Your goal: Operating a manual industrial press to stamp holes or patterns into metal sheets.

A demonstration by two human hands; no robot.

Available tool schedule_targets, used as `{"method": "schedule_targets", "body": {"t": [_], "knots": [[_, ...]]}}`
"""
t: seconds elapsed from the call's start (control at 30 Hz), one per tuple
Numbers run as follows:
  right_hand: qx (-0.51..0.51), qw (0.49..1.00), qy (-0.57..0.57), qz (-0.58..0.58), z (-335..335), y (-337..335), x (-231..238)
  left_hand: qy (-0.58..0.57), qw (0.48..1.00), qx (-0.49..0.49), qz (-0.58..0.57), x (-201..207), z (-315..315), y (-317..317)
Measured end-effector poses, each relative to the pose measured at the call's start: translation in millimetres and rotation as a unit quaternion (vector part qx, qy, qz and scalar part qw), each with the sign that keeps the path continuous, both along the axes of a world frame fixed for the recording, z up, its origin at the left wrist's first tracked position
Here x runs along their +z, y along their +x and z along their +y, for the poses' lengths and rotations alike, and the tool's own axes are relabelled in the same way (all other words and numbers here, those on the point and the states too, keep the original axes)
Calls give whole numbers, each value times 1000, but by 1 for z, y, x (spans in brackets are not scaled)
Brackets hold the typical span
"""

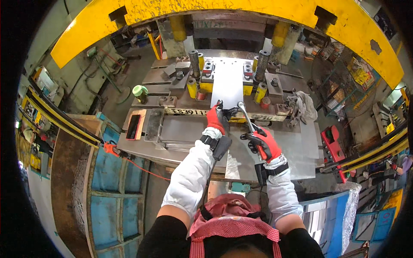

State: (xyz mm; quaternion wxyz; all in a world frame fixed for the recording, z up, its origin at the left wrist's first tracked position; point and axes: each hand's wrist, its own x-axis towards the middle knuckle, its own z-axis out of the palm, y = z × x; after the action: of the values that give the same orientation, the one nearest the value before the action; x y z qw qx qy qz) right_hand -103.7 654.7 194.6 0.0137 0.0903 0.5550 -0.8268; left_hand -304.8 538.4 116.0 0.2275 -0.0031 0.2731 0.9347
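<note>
My right hand (266,144), in a red and black glove, is closed around the handle of a ratchet wrench (246,115). The wrench tilts up and left, its round head near the front edge of a bright metal sheet (227,81). That sheet lies lengthwise across the press die (189,111). My left hand (217,118), gloved alike, is at the sheet's front left corner, black fingers curled close to the wrench head. Whatever these fingers grip is hidden among dark shapes. White sleeves cover both forearms, with black straps at the wrists.
Guide posts (261,64) and yellow cylinders (260,92) flank the sheet. Stacked plates (178,133) lie left, beside a phone (134,125). A flat plate (292,150) spreads under my right arm; a grey rag (302,105) lies beyond. A yellow press frame (258,7) arches overhead.
</note>
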Motion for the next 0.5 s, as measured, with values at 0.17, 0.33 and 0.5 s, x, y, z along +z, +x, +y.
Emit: {"method": "schedule_targets", "body": {"t": [0.17,0.33,0.5], "knots": [[-60,996,-62,-10,3,19,-25,-32,995,13,-90,14,16,12],[-98,995,-9,32,5,24,-12,3,994,-31,-105,21,9,3],[-203,977,-34,57,21,57,-43,-26,992,0,-120,29,10,7]]}}
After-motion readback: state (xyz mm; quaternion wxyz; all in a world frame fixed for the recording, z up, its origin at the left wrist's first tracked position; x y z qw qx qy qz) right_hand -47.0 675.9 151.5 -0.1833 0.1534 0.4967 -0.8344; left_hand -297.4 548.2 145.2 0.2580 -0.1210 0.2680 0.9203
